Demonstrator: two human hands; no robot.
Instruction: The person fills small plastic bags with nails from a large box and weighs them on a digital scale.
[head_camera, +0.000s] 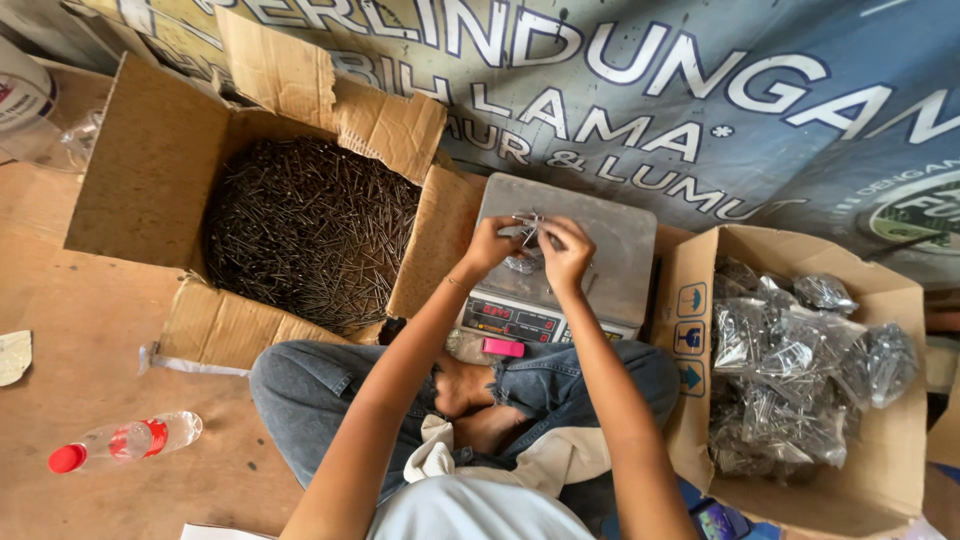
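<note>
— What have you got in your hands?

— A small clear plastic bag of nails (524, 252). My left hand (492, 243) and my right hand (566, 250) both pinch it at the top, fingers closed on the plastic, and it hangs just over the steel plate of the weighing scale (600, 250). The bag is see-through and crinkled, with a grey glint of nails inside; a few nail ends stick up between my fingertips.

— How many things are around you?

— One scale, right in front of my crossed legs, with a red digit display and a small pink block (503, 347) lying at its front edge. Two cardboard boxes: the open box on my left (150, 170) holds a dark heap of loose nails (310, 230), the box on my right (890, 470) holds filled bags (790, 370), shiny and piled. One plastic bottle with a red cap (125, 440) lies on the wooden floor to my left.

— Can you count the bags or the nails?

— No. The bags overlap and blur into one silver mass, and the loose nails are far too many. My fingers hide the top of the bag I hold. The right box is cut off at the lower edge.
</note>
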